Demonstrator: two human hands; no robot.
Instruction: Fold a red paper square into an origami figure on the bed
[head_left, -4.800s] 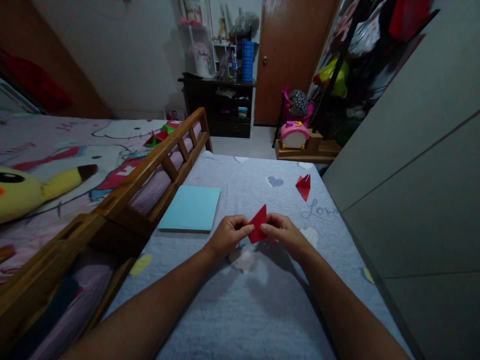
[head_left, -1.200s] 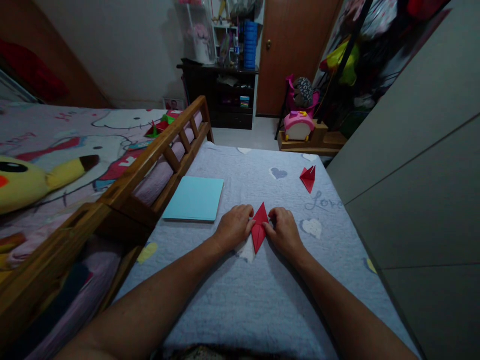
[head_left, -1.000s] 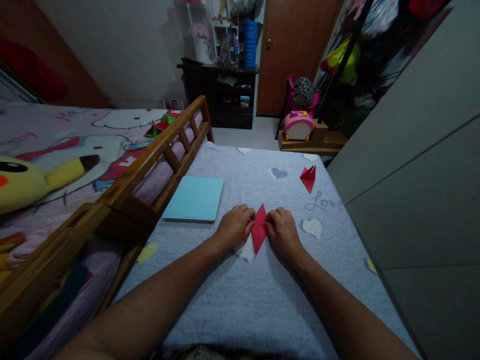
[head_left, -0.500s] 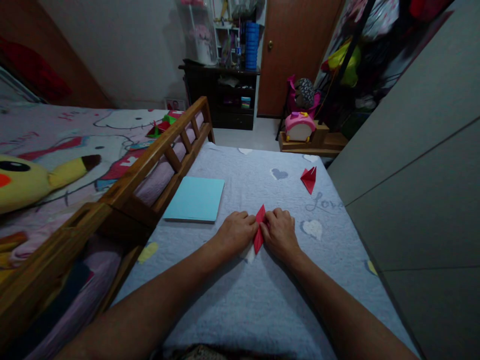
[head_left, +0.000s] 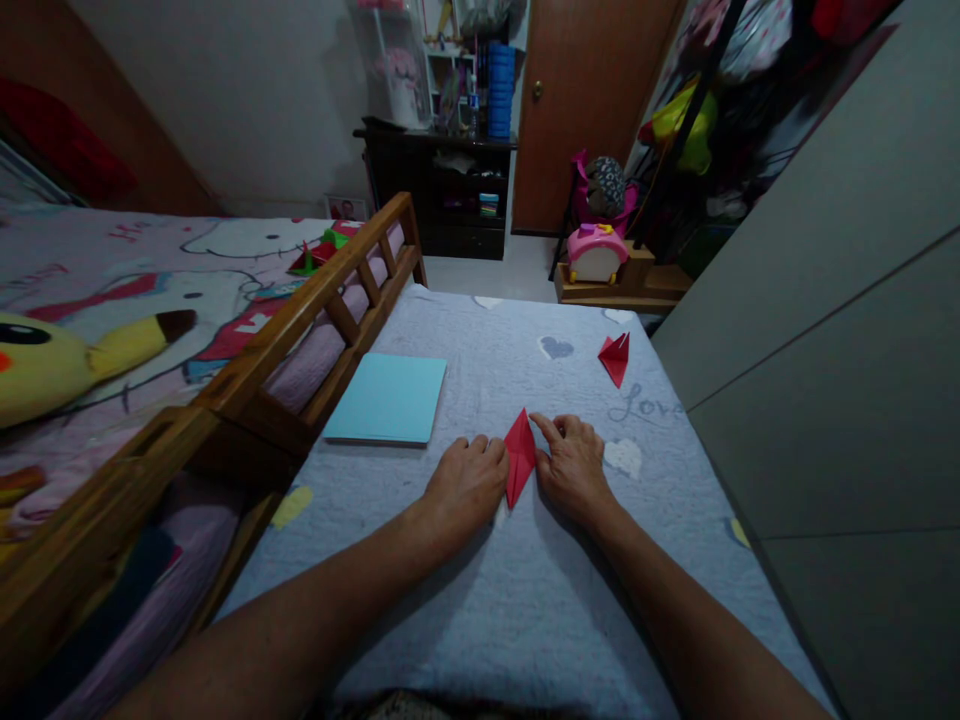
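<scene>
A red folded paper (head_left: 521,458), shaped like a long diamond with a crease down its middle, lies on the bed sheet between my two hands. At its left edge my left hand (head_left: 469,485) is closed, its fingertips on the paper and its thumb hidden. My right hand (head_left: 574,463) rests at the right side with the index finger stretched toward the paper's upper tip and the thumb near the right corner. A second red folded paper piece (head_left: 616,360) sits farther off to the right. Left of my hands is a stack of light blue paper squares (head_left: 388,398).
A wooden bed rail (head_left: 300,310) runs along the left, with a yellow plush toy (head_left: 82,355) on the bedding beyond it. Pale cabinet panels (head_left: 832,400) flank the right side. A dark shelf unit (head_left: 442,195) stands at the far end.
The red paper between my hands has gone from a narrow shape to a wider, flatter diamond. My right hand has shifted slightly right and its index finger has straightened.
</scene>
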